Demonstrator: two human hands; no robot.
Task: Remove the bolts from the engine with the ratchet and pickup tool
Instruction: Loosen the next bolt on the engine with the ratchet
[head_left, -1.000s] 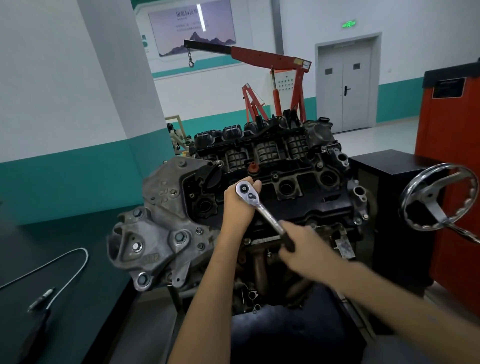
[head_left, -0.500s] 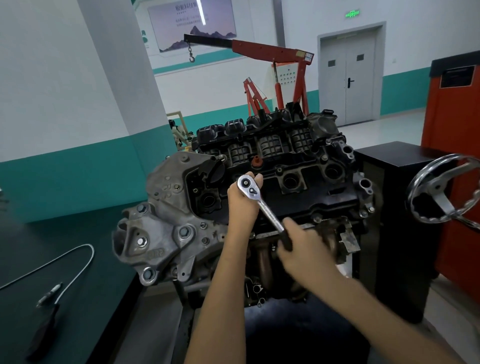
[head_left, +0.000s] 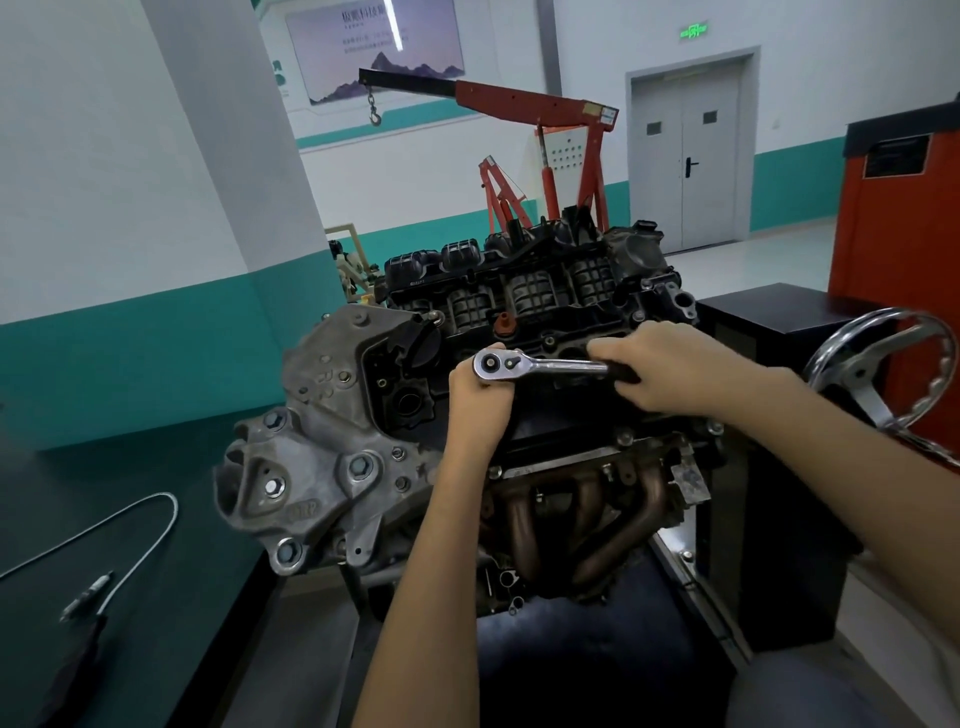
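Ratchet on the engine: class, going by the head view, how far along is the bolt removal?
Done: nothing evident; no loose bolt shows anywhere. In hand: the ratchet sits on top of the engine, the left hand gripping under its head, the right hand gripping its handle. Left: lifting bolts out; the pickup tool lies untouched on the bench.

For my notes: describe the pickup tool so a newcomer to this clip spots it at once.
Find the engine mid-frame, then look left to the dark bench beside it. The pickup tool lies at the bench's lower left: a thin silvery cable looping to a black handle. Unlike the rigid ratchet on the engine, it is long, bendy and wire-thin.
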